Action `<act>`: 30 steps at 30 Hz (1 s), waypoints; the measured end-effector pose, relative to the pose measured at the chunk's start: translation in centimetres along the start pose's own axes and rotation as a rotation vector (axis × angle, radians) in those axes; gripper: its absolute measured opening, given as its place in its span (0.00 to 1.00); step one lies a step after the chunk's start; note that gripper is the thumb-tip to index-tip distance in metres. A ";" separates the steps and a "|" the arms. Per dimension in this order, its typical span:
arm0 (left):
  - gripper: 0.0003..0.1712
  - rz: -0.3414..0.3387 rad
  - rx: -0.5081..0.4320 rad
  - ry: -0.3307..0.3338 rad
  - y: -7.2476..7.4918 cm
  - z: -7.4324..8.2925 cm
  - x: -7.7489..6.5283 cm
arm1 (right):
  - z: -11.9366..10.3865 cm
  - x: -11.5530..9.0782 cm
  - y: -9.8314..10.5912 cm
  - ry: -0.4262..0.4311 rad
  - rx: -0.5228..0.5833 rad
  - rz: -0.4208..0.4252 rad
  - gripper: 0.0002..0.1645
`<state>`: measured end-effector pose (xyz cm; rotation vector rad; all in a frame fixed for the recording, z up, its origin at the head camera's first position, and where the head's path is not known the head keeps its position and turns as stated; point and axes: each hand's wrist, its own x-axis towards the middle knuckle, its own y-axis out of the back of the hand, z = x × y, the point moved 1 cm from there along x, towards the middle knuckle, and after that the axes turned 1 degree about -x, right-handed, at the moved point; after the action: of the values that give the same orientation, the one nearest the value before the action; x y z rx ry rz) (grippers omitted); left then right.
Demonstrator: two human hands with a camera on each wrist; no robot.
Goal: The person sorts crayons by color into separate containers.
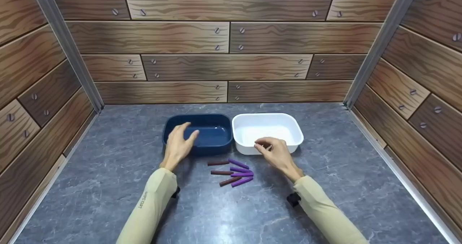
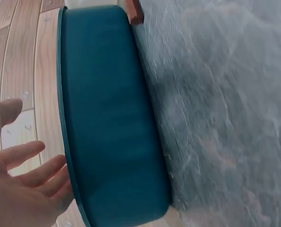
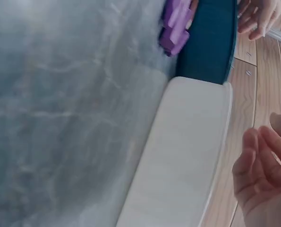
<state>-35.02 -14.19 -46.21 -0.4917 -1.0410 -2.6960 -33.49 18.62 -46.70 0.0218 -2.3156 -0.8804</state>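
My left hand [image 1: 179, 143] is over the dark blue bin [image 1: 196, 151], thumb and fingers spread apart with nothing between them. In the left wrist view, the fingers [image 2: 46, 172] overlap the bin's rim. My right hand [image 1: 276, 153] hovers at the front edge of the white bin [image 1: 294, 133]. Its fingers bend loosely toward the thumb, and no object shows between them in the right wrist view. In front of the bins lie several purple sticks [image 1: 242, 182] and three brown sticks [image 1: 221, 172], loosely grouped on the grey surface.
Both bins stand side by side, the blue one on the left, and their visible insides show no sticks. Wood-patterned panels [image 1: 184, 92] wall the grey marbled tabletop [image 1: 231, 215] at the back and both sides. Metal strips [image 1: 371, 45] run up the back corners.
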 end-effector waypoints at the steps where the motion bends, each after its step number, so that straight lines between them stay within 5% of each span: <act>1: 0.29 0.032 -0.017 -0.006 0.1 -0.2 0.1 | 0.1 -0.2 -0.1 -0.003 0.011 -0.017 0.06; 7: 0.20 0.220 -0.123 0.002 1.2 -1.3 0.8 | 0.6 -1.3 -0.7 -0.050 0.082 -0.228 0.06; 11: 0.18 0.295 -0.190 0.092 1.9 -2.5 1.0 | 0.9 -2.1 -0.9 -0.118 0.154 -0.455 0.07; 16: 0.18 0.310 -0.190 0.214 2.7 -4.2 1.4 | 1.0 -2.6 -1.3 -0.189 0.277 -0.669 0.09; 21: 0.20 0.284 -0.183 0.299 3.0 -5.2 2.0 | 1.1 -2.7 -1.5 -0.193 0.335 -0.712 0.11; 30: 0.25 0.219 -0.292 0.421 2.4 -6.3 2.7 | 1.3 -2.7 -1.8 -0.131 0.213 -0.731 0.11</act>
<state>-38.18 -20.40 -48.11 -0.0648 -0.4573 -2.5977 -32.49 18.62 -50.00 0.9765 -2.5387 -0.9790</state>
